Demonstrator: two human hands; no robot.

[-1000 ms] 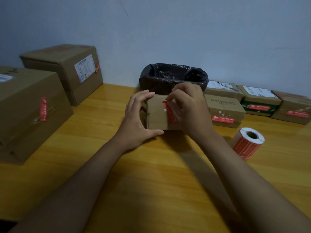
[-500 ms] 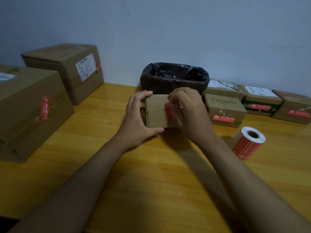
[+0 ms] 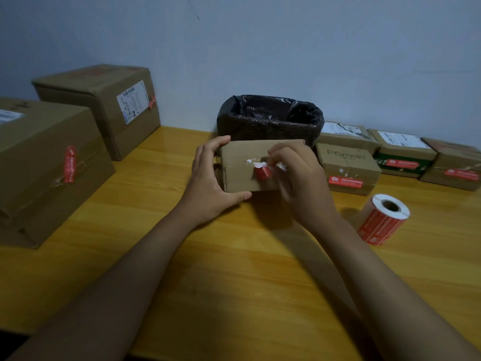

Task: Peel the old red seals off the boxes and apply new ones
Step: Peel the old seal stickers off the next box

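Small cardboard box (image 3: 242, 165) sits on the wooden table (image 3: 234, 269), centre of view, just in front of the black-lined bin (image 3: 270, 118).

Left hand (image 3: 208, 188) grips the box's left end — fingers curled over the top edge, thumb along the bottom front edge.

Right hand (image 3: 299, 183) is at the box's front face, fingertips pinching the old red seal (image 3: 263, 173). Upper part of the seal is lifted off the cardboard and curled over; lower part looks still stuck, but the hand covers some of it so can't tell exactly how much. White torn paper residue (image 3: 253, 162) shows on the cardboard just above the seal.

Roll of new red seals (image 3: 382, 220) lies on its side on the table, right of the right forearm, apart from both hands.

Other boxes:
- two large boxes at left — near one (image 3: 39, 165) with a vertical red seal on its side, far one (image 3: 104, 105) against the wall with a white shipping label
- box printed "Pomelo" (image 3: 348, 165) just right of the held box, red seal on its front
- more boxes (image 3: 416, 157) in a row to its right along the wall, red seals visible on two of them
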